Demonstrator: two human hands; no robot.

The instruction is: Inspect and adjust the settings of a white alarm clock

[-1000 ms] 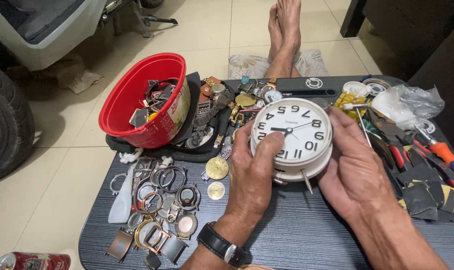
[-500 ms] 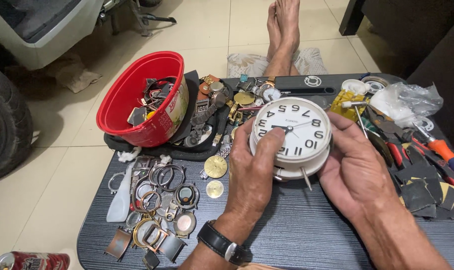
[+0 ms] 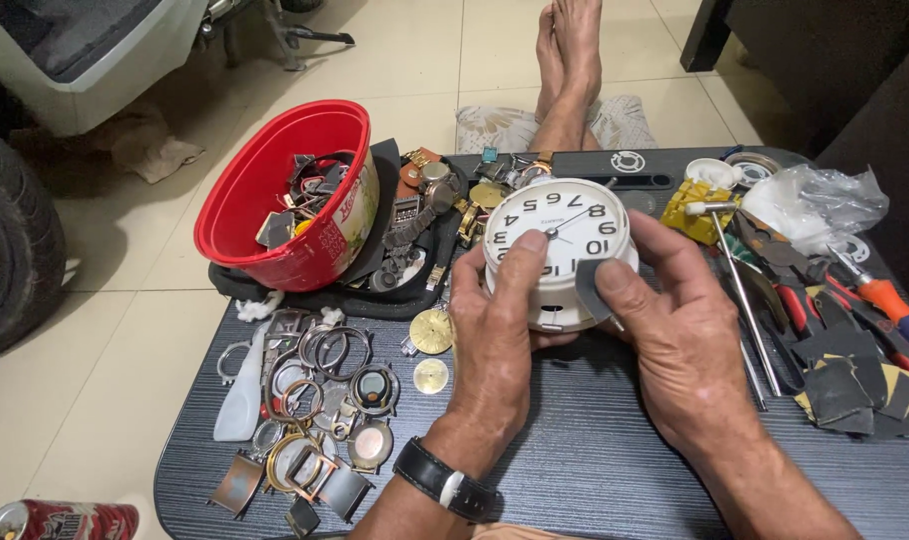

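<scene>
A round white alarm clock [image 3: 560, 225] with black numerals is held above the dark table [image 3: 595, 450], its dial turned upside down towards me. My left hand [image 3: 495, 340] grips its left side, thumb lying across the lower dial; a black wristwatch [image 3: 447, 482] sits on that wrist. My right hand [image 3: 675, 340] clasps the clock's right side, and its thumb presses a small dark grey piece [image 3: 590, 288] against the rim. Two loose gold dials [image 3: 432, 332] lie just left of my left hand.
A red plastic bowl [image 3: 275, 200] of watch parts stands at the table's back left. Watch cases and rings [image 3: 315, 400] litter the front left. Pliers, a screwdriver [image 3: 890, 300], dark squares [image 3: 845, 385] and a plastic bag [image 3: 815, 205] crowd the right. Bare feet [image 3: 570, 50] rest beyond the table.
The clock has been rotated in both hands, so its dial now reads upside down. My right thumb now holds a dark grey piece on the rim.
</scene>
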